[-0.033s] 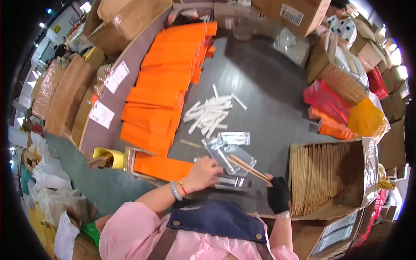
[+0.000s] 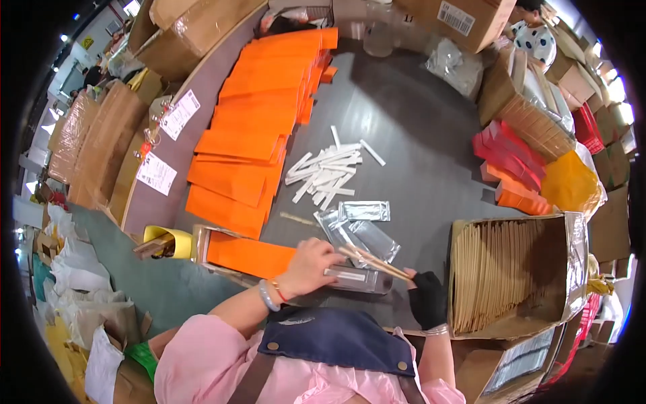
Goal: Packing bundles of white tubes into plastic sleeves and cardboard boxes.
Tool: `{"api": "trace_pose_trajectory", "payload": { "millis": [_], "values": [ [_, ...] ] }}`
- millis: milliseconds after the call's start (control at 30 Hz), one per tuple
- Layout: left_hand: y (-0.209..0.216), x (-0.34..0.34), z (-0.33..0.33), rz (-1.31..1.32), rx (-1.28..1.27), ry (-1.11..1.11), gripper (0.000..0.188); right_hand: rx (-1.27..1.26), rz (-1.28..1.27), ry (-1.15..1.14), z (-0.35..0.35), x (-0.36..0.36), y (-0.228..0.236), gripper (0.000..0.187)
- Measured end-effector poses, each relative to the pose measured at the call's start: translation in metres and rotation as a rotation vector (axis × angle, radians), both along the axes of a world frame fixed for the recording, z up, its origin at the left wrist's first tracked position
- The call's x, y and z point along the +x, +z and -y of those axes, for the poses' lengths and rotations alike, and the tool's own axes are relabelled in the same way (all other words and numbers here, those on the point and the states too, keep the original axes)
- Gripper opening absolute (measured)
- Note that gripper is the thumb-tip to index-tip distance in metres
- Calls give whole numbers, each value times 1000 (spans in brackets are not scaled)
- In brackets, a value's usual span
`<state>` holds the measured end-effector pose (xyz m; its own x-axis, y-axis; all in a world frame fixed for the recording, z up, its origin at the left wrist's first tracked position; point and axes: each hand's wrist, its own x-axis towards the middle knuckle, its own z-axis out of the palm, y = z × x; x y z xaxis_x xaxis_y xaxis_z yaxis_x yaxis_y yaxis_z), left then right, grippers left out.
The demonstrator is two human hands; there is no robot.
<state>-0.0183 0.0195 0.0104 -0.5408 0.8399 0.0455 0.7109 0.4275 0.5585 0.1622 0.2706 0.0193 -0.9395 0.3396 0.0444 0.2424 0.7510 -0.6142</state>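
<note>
My right hand [image 2: 429, 297], in a black fingerless glove, grips a few thin wooden sticks [image 2: 378, 262] that point left toward my other hand. With fingers curled, my left hand [image 2: 311, 265] is at the left end of a clear plastic tray [image 2: 377, 283] with a white strip in it. What its fingertips hold, if anything, is hidden. Beside that hand an orange sleeve [image 2: 249, 256] lies in a low box at the table's front edge. Just beyond the sticks are clear plastic packets [image 2: 375, 239] and a silvery packet [image 2: 365, 211].
White paper strips [image 2: 326, 172] are heaped mid-table. Overlapping orange sleeves [image 2: 259, 111] line the left side. A carton of wooden sticks [image 2: 494, 279] stands right, with red packets [image 2: 508, 151] behind it. A yellow container [image 2: 176, 244] hangs near the front-left edge.
The wooden sticks have shifted left, so their tips are closer to my left hand. My right hand has moved slightly left with them; the left hand has barely moved.
</note>
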Motion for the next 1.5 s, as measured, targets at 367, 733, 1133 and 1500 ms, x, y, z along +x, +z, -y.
{"api": "trace_pose_trajectory", "payload": {
  "millis": [367,733,1133,1500],
  "values": [
    [-7,15,33,-76,-38,-5,71,89,-66,236,28,-17,-68,27],
    [-24,11,11,-253,-54,-191,43,138,-70,231,77,-59,-27,56],
    [9,-72,60,-384,-80,189,40,248,28,108,39,-38,-3,61],
    [-40,8,60,87,-124,488,100,245,163,320,57,-42,3,61]
  ]
}}
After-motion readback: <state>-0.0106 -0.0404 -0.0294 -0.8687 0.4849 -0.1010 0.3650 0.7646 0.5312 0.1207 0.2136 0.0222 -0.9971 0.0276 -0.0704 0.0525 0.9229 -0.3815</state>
